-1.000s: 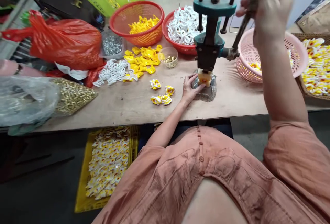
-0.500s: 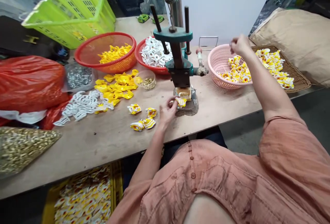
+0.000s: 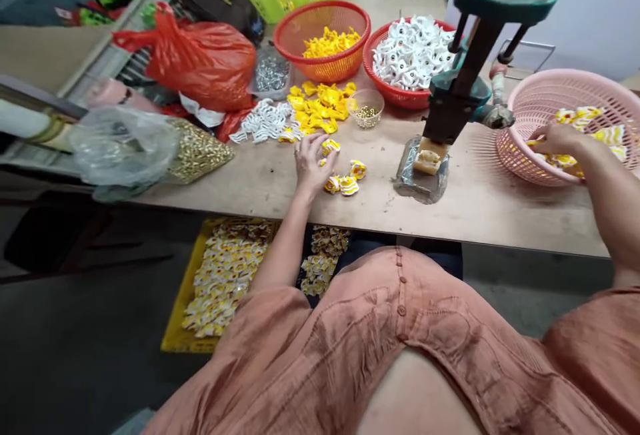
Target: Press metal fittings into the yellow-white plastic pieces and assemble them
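Observation:
My left hand [image 3: 313,163] is over the tabletop, fingers curved and apart, with no piece plainly between them. Close around it lie small yellow-and-white striped plastic pieces: one piece [image 3: 330,147] by the fingertips, another piece [image 3: 349,185] on the near side, and a piece [image 3: 358,169] farther right. My right hand [image 3: 563,141] reaches down into the pink basket [image 3: 520,105], among more striped pieces [image 3: 610,138]. Its fingertips are partly hidden, so whether it grips one is unclear. Between my hands stands a green hand press [image 3: 460,98] above a pale block [image 3: 429,158].
Behind are a red basket [image 3: 323,71] of yellow parts and another red basket [image 3: 400,96] of white parts. A clear cup [image 3: 366,109] of brass-coloured bits, loose yellow parts [image 3: 323,107] and white strips [image 3: 265,120] lie left of the press. A yellow crate [image 3: 175,315] stands below.
My left hand has left the press with its striped piece and is now over the pieces at left, fingers apart. My right hand has lowered into the pink basket. The view has swung left.

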Available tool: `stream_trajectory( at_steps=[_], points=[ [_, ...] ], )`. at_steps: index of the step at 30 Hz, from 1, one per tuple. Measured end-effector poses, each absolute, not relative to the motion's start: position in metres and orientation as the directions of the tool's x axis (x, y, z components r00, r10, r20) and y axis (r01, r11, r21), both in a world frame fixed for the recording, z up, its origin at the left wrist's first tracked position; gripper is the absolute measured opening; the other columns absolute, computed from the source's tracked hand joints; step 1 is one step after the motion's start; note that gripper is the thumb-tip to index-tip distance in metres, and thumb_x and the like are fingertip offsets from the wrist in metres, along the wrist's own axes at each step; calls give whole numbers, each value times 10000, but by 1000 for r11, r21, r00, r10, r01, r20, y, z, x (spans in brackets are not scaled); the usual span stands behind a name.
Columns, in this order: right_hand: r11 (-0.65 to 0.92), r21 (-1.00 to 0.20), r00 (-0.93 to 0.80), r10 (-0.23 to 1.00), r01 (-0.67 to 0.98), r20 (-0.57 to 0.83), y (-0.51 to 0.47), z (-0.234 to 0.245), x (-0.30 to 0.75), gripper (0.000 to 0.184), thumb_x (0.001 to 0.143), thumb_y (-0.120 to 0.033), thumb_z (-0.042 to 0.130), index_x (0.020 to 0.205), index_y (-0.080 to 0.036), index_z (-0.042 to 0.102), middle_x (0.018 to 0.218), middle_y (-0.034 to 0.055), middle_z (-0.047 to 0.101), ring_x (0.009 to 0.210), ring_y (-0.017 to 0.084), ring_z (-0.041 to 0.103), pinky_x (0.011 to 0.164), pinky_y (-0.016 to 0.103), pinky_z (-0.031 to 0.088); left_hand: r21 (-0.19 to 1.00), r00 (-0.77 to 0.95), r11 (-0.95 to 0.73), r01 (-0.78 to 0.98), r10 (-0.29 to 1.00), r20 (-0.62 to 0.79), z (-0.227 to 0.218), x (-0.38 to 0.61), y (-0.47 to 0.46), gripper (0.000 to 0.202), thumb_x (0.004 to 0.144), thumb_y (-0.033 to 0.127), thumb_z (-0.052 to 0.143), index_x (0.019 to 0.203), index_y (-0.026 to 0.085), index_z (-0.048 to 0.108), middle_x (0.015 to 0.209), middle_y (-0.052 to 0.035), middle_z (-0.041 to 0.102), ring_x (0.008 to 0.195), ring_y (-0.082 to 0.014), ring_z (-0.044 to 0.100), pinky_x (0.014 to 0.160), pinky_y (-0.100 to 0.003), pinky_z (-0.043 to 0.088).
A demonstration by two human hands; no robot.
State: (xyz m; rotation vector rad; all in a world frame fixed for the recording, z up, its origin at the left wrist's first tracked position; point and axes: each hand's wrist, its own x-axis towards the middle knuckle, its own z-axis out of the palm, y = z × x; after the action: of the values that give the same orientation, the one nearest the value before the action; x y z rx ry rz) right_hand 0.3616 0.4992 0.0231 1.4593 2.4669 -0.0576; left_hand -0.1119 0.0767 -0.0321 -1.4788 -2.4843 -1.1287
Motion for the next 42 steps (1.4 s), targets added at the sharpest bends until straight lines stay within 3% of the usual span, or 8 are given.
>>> stream_trajectory(
  at_steps=[4, 9, 15, 20, 24, 27, 33, 42],
  points=[
    [183, -140, -201, 971, 973, -130, 479, 50, 365, 501, 961, -269, 820, 1438, -134, 747, 1233, 238, 799, 628, 121, 485, 714, 355, 437, 539, -498, 308, 784, 830, 251, -46, -104, 100, 644, 856, 491, 876, 1406, 190, 728, 1533, -160, 607, 1464, -339, 564, 1294, -508, 424],
    [261, -730, -179, 965, 631, 191, 428, 81, 365, 324, 998, -235, 773, 1320, -204, 799, 1290, 230, 781, 857, 149, 759, 737, 333, 596, 494, -380, 263, 829, 912, 152, -50, -84, 100, 518, 810, 531, 878, 1234, 237, 832, 1433, -116, 657, 1331, -354, 621, 1259, -548, 434],
    [153, -971, -296, 951, 182, 94, 325, 84, 344, 109, 911, -331, 846, 970, -259, 791, 1245, 163, 798, 1036, 216, 803, 907, 372, 676, 620, -344, 164, 767, 921, 182, -33, -88, 76, 363, 729, 462, 924, 1022, 256, 869, 1273, -111, 725, 1245, -354, 643, 1234, -597, 459],
    [-43, -998, -505, 863, -39, -18, 262, 33, 313, 439, 731, -478, 960, 1099, -319, 780, 1108, 25, 804, 939, 222, 785, 859, 427, 726, 767, -382, -7, 642, 864, 328, 7, -38, 85, 449, 818, 451, 916, 1223, 284, 823, 1417, -92, 705, 1389, -320, 626, 1242, -552, 511],
    [2, -995, -503, 863, -101, 53, 229, -5, 288, 496, 739, -541, 962, 1150, -336, 776, 1223, 28, 792, 1055, 241, 786, 992, 441, 708, 924, -160, -229, 306, 945, 286, 7, 52, 105, 473, 946, 470, 835, 1377, 287, 771, 1325, -97, 748, 1110, -229, 782, 1033, -412, 676],
    [119, -988, -479, 864, -101, 154, 212, -22, 277, 471, 801, -579, 909, 1183, -342, 770, 1269, 50, 770, 1146, 266, 770, 1073, 461, 675, 964, -194, -241, 111, 946, 259, -11, 96, 116, 490, 959, 496, 826, 1383, 261, 760, 1264, -105, 764, 1064, -225, 804, 958, -367, 709],
    [486, -854, -450, 815, 185, 366, 197, -29, 271, 274, 974, -487, 714, 1208, -394, 823, 1131, 89, 727, 1099, 300, 732, 993, 517, 679, 939, -302, -217, 267, 907, 295, -15, 99, 116, 322, 976, 451, 804, 1198, 218, 807, 1182, -85, 742, 993, -183, 781, 906, -299, 698],
    [390, -913, -342, 880, 120, 331, 201, -48, 247, 377, 997, -526, 680, 1308, -338, 781, 1219, 91, 763, 1149, 291, 744, 1053, 484, 659, 955, -432, -232, 186, 854, 291, -50, 94, 131, 456, 975, 628, 758, 1199, 233, 711, 1235, -102, 781, 1159, -232, 787, 1032, -376, 659]
  ],
)
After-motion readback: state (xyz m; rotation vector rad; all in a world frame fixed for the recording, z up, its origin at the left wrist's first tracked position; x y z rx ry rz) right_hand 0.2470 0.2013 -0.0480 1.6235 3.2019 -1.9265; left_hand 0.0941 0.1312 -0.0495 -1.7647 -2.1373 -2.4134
